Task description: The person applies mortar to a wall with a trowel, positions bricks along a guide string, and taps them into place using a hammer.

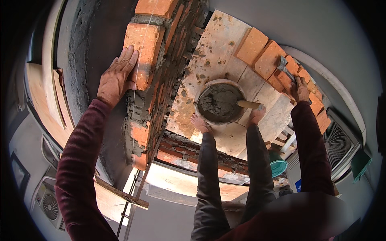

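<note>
My left hand (115, 76) lies on an orange brick (145, 40) on top of the brick wall (155, 104), fingers stretched over its upper face. A thin taut string runs lengthwise over this brick, close to the fingertips. Over at the right, my right hand (300, 90) is closed round the handle of a grey-headed hammer (284, 69), held above stacked bricks (268, 59). Between my feet stands a round bucket (198, 97) of wet grey mortar (220, 102). A wooden handle (250, 105) sticks out of the mortar; whatever it belongs to is buried.
Mortar-spattered boards (213, 44) form the platform under my bare feet. A pale hose (329, 76) curves behind the bricks, near an air-conditioner unit (337, 140). A green bucket (277, 166) sits lower right. Planks (44, 96) lean left, beyond the wall.
</note>
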Available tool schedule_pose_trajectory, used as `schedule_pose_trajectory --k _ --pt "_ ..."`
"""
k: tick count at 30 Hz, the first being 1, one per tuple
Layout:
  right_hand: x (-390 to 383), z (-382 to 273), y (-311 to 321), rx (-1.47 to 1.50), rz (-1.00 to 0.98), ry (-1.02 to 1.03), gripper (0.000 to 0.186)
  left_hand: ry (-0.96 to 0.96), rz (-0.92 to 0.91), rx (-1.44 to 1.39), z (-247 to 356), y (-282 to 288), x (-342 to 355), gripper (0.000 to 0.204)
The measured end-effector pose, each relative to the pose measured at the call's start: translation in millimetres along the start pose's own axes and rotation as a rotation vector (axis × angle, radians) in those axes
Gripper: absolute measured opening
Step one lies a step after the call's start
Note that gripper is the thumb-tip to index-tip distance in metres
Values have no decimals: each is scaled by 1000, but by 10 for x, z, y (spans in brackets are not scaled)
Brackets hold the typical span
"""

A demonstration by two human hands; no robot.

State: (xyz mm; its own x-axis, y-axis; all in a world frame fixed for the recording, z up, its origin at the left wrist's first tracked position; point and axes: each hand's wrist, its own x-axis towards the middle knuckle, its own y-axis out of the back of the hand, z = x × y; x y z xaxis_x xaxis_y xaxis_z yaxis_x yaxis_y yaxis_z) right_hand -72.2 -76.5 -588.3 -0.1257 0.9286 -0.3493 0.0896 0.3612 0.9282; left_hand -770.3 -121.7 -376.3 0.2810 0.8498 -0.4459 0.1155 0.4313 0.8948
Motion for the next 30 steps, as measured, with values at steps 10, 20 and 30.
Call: schedule_pose_trajectory --k 10,20,30 --pt "-784 -1936 175 195 -258 316 33 -2 -50 -56 -89 22 -51 116" --pt "-1429 -1727 -437 44 -725 298 36 8 -55 -47 28 90 52 111" --pt "-1476 -3282 -108 1132 -183 22 54 -3 -48 -60 31 172 51 109"
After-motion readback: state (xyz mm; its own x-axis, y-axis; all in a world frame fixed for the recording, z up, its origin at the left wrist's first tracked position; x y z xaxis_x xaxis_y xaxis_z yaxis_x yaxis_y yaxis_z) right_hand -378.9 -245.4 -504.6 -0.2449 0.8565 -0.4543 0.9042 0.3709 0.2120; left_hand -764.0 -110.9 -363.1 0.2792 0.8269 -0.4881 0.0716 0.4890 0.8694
